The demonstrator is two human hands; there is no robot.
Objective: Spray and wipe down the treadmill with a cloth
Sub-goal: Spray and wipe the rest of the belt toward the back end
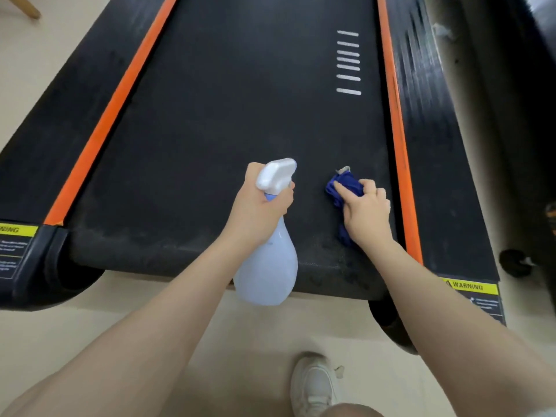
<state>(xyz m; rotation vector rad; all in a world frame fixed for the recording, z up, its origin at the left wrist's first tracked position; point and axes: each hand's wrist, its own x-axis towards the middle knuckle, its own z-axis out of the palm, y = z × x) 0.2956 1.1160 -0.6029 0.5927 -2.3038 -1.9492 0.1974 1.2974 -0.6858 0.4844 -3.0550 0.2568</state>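
Observation:
The treadmill's black belt [210, 121] fills the view, with an orange stripe along each side and several white lines at the far right. My left hand [258, 209] grips the neck of a pale blue spray bottle [267, 272] with a white trigger head, held over the belt's near end. My right hand [365, 212] holds a bunched blue cloth [346, 183] down on the belt near the right orange stripe [400, 145], fingers curled over it. Part of the cloth is hidden under the hand.
Black side rails [433, 130] flank the belt, each with a yellow warning label [472, 286] at the near end. A beige floor [255, 341] lies below, with my white shoe [313, 383] on it. A wooden leg [25, 7] shows at the far left.

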